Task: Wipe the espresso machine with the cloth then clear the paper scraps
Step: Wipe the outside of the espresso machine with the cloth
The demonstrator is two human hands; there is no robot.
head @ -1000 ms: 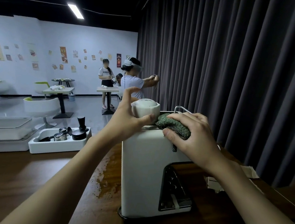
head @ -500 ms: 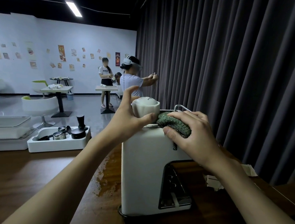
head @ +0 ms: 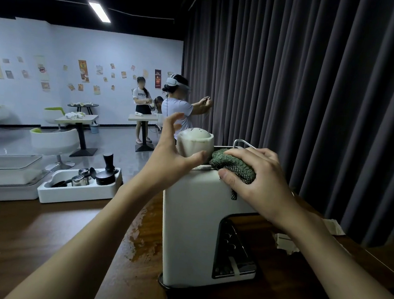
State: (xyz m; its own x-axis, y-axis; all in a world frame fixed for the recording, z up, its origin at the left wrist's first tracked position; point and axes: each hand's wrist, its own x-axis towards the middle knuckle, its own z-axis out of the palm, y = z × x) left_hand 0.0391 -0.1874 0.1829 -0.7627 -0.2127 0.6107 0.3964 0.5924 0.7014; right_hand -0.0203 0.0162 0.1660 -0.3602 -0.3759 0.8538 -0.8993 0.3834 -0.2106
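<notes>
While left (head: pixel 168 162) seemingly holds cup (head: pixel 194 142), right (head: pixel 261 181) grips cloth (head: pixel 235 168).

Hands (head: pixel 169 158) (head: pixel 267 181) on cup (head: pixel 195 142), cloth (head: pixel 235 168) atop espresso machine (head: pixel 189 220)

The espresso machine (head: pixel 194 223) stands on the table (head: pixel 40 238), paper scraps (head: pixel 285 244) right, tray (head: pixel 73 192) left.
</notes>
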